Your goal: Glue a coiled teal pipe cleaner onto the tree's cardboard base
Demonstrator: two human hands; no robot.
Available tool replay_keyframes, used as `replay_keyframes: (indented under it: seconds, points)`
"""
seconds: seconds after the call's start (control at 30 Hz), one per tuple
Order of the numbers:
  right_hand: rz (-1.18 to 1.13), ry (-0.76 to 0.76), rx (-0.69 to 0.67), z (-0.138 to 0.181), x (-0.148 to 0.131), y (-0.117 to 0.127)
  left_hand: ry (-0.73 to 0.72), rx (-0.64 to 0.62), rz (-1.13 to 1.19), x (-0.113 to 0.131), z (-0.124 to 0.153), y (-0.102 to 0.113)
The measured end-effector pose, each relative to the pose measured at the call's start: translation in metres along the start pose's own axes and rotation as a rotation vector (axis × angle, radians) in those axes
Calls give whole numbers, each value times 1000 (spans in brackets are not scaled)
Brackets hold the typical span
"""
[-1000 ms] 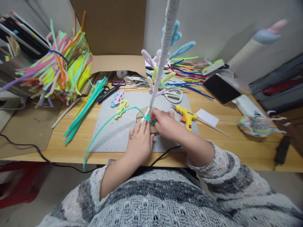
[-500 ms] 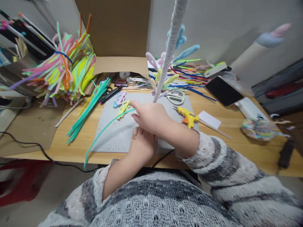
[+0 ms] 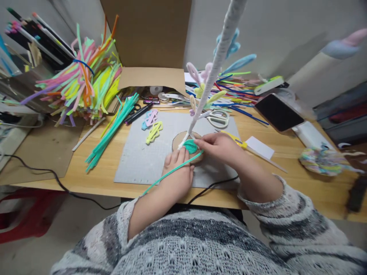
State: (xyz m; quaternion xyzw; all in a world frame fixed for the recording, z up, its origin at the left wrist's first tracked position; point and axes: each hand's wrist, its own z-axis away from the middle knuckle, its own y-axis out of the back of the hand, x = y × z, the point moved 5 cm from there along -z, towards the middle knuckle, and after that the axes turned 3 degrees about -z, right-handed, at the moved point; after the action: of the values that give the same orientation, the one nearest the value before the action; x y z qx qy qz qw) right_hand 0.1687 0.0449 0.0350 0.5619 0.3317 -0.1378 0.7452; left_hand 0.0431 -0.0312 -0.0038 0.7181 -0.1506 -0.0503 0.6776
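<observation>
A round, wood-coloured base (image 3: 179, 140) rests on the grey cutting mat (image 3: 137, 160). From it a white wrapped stem (image 3: 213, 72) rises at a slant, bearing pastel pipe-cleaner flowers (image 3: 204, 74). At the stem's foot lies a flat coil of green pipe cleaner (image 3: 190, 146). My left hand (image 3: 178, 173) presses on the near-left part of the base, fingers together beside the coil. Between thumb and fingertips, my right hand (image 3: 219, 147) pinches the green strand at the coil's right edge. The strand's loose tail (image 3: 169, 173) crosses over my left hand toward the wrist.
Left of the mat lie green pipe cleaners (image 3: 111, 131), with a big multicoloured bundle (image 3: 83, 84) behind. Yellow and pink-blue pieces (image 3: 154, 132) lie on the mat. Scissors (image 3: 218, 119), a partly hidden yellow glue gun (image 3: 239, 142) and a phone (image 3: 278, 111) are to the right.
My right hand has swung right and down from across my left hand, uncovering the base and green coil. The green tail has swept right over my left hand. The view has shifted slightly.
</observation>
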Motion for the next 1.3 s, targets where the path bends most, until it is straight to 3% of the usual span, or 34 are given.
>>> replay_keyframes:
  seconds: [0.13, 0.27, 0.4, 0.57, 0.87, 1.3]
  points:
    - [170, -103, 34, -2, 11, -10, 6, -15, -10, 1, 0, 0]
    - [210, -27, 116, -13, 4, -10, -14, -12, -26, 1, -1, 3]
    - [200, 75, 102, -23, 0, -10, -35, -14, -28, -2, -4, 6]
    - [290, -62, 121, -28, 8, -8, -33, 30, -2, -7, -6, 9]
    - [188, -178, 149, -39, 21, -16, -54, 109, -31, -6, -5, 9]
    - [177, -129, 192, -39, 22, -17, -76, 118, -37, -7, -10, 5]
